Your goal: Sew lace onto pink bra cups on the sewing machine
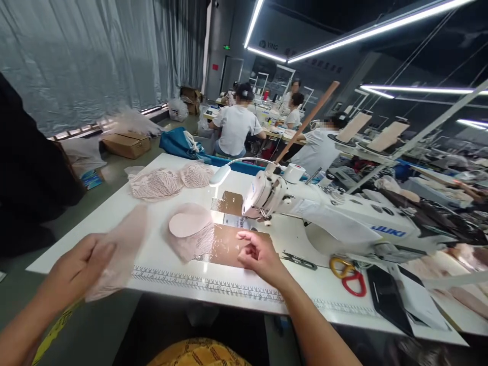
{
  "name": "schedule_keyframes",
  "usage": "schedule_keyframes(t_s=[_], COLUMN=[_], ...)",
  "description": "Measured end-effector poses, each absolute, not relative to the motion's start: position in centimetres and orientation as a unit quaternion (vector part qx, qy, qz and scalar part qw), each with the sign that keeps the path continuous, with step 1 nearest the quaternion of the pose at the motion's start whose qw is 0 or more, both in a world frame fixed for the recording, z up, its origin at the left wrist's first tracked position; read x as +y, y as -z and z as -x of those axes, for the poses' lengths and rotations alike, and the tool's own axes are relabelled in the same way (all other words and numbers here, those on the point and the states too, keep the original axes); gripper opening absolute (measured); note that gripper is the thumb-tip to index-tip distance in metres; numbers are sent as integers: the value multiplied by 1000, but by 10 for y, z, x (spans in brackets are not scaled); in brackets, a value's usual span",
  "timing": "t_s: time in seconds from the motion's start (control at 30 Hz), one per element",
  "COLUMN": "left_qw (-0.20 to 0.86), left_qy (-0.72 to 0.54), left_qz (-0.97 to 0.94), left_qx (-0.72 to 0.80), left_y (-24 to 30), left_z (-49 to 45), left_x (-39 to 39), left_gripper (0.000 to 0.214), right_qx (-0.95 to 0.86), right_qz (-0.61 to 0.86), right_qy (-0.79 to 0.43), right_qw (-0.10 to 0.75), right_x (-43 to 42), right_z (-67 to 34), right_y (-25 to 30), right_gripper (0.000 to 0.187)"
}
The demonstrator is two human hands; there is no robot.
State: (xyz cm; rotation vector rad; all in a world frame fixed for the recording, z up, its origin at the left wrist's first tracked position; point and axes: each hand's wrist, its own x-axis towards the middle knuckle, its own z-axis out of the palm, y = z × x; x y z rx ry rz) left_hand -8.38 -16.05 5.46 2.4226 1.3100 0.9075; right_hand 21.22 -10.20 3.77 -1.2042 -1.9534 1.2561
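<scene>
Head view: left hand (78, 264) pinches sheer fabric (129, 241), right hand (263, 258) is half-open with nothing visible in it, lace cup piece (195, 240) lies between them, nearer the right.

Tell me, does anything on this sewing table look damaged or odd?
Yes, one thing: the brown covering near the right hand, by the sewing machine, looks worn. Ragged pale patches break up its surface, especially toward the left; I cannot tell whether it is peeling or scuffed. Nothing else plainly stands out.
</scene>
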Motion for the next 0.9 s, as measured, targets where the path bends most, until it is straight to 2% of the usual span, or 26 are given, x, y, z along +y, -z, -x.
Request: schedule_keyframes(t_s=[0.07, 0.13, 0.23, 0.3, 0.37, 0.6, 0.67, 0.8, 0.83, 0.9], left_qw=[153, 185, 240, 275, 283, 75, 58, 62, 65, 68], left_qy=[-314, -317, -313, -308, -302, -247, -190, -118, -116, -113], left_qz=[-819, -806, -790, -790, -800, -821, -818, -788, -778, -756], left_qx=[456, 465, 469, 454, 434, 509, 539, 601, 614, 641], left_y=[-57, -53, -44, -40, -40, -18, -5, 3, 2, 1], left_z=[58, 46, 41, 39, 38, 64, 78, 113, 125, 147], left_x=[-168, -177, -190, -193, -187, -121, -114, -130, -137, -151], left_gripper=[36, 36, 32, 30, 29, 41, 48, 61, 60, 55], right_qx=[-686, -652, -541, -493, -467, -439, -449, -370, -343, -319], right_qz=[368, 306, 288, 318, 342, 401, 387, 336, 325, 362], right_qy=[-564, -615, -693, -704, -699, -616, -561, -244, -152, -63], right_qw=[275, 321, 380, 400, 420, 517, 579, 831, 868, 874], right_x=[-121, -138, -158, -166, -169, -174, -180, -193, -193, -194], right_z=[-196, -174, -149, -146, -157, -242, -271, -313, -317, -312], right_y=[-46, -46, -35, -26, -20, -37, -55, -87, -89, -82], right_gripper=[62, 67, 52, 41, 39, 45, 46, 37, 39, 45])
